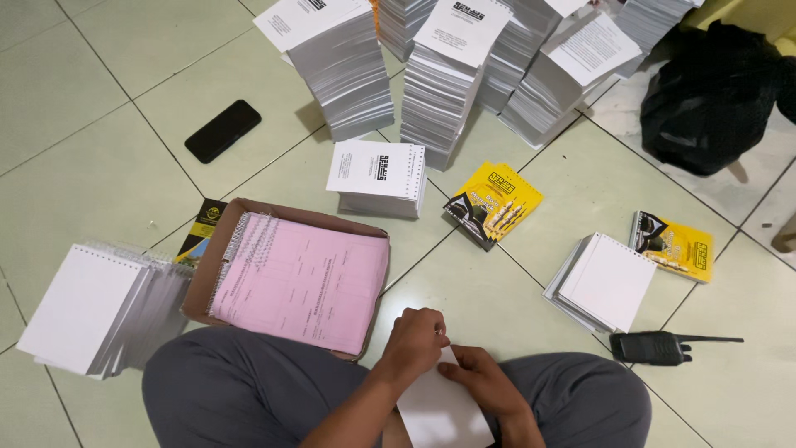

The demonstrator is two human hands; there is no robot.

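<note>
left hand [414, 338] and right hand [481, 383] together, fingers curled

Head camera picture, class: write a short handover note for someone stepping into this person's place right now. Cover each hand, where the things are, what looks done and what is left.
Left hand and right hand: both grip the top edge of a white sheet held over the lap.
Ahead on the floor: cardboard tray holding a spiral-bound pink pad.
Left: a row of bound white pads, apparently finished.
Further ahead: tall stacks of printed sheets, seemingly unbound, and a short punched stack.
Right: yellow covers, a white sheet pile, a walkie-talkie.
Left to do, judging by the stacks: most of the paper.
</note>
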